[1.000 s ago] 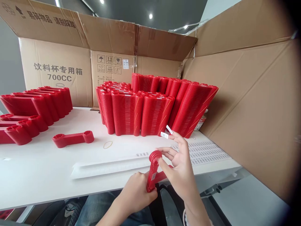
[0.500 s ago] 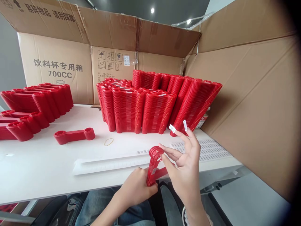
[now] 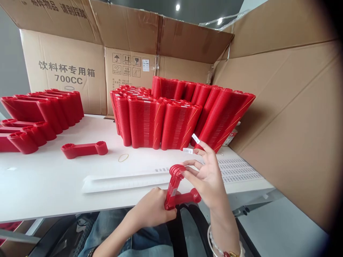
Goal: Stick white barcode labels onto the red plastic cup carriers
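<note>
My left hand (image 3: 154, 208) is closed around the lower end of several red plastic pieces (image 3: 174, 182), long bars with round ends, fanned out over my lap at the table's edge. One of them points to the right, away from the others. With thumb and forefinger, my right hand (image 3: 207, 178) grips the upper round end of the pieces. Two small white printed labels, one label (image 3: 195, 138) higher and another label (image 3: 188, 151) lower, stick to the tips of its other fingers. A white strip shows on the inner side of a held piece.
Tall stacks of red pieces (image 3: 144, 121) stand at the back, some with rubber bands. More stacks (image 3: 53, 110) are at left, near a short stack (image 3: 84, 149) and a loose rubber band (image 3: 123, 157). Label sheets (image 3: 238, 169) lie at right, backing paper (image 3: 120, 184) in front. Cardboard (image 3: 281, 107) walls the table.
The outer fingers of my right hand have bent down and left, bringing the two labels lower and farther apart. The right-pointing piece shows more fully. Both hands still grip the red pieces.
</note>
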`<control>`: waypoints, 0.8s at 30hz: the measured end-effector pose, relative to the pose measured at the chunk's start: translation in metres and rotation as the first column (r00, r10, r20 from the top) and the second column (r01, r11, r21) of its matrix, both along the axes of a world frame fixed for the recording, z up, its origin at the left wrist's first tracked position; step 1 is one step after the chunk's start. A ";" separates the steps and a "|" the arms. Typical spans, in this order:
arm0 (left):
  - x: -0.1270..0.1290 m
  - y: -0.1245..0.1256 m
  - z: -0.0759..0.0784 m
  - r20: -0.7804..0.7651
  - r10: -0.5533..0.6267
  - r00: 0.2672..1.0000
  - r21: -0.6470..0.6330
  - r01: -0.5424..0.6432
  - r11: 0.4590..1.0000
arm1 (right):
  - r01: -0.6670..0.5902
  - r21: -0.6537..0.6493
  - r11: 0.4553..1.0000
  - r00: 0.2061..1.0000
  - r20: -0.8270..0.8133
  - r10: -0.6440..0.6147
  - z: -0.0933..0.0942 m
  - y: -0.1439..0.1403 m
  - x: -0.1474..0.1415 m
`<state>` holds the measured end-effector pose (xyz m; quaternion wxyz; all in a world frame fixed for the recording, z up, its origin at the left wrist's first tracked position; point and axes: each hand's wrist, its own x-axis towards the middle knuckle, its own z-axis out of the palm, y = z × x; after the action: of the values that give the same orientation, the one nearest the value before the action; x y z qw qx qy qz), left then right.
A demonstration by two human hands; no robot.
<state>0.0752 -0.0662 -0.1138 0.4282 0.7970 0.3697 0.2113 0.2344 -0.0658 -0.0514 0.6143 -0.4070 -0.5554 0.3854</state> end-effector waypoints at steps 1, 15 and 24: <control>0.000 0.000 0.001 0.018 -0.014 1.000 0.002 0.014 1.000 | -0.003 -0.002 1.000 1.000 0.002 0.003 -0.001 0.002 0.001; -0.033 -0.009 0.011 0.437 0.385 0.813 -0.544 -0.102 0.833 | -0.013 -0.016 1.000 0.964 0.266 0.017 -0.005 -0.011 -0.013; -0.015 -0.023 -0.002 0.526 0.490 0.695 -0.559 -0.151 0.815 | 0.116 0.073 0.991 0.928 0.349 -0.134 -0.006 -0.022 -0.017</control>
<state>0.0602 -0.0890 -0.1159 0.6647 0.4630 0.3755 0.4504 0.2179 -0.0877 -0.0571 0.5382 -0.4882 -0.6392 0.2519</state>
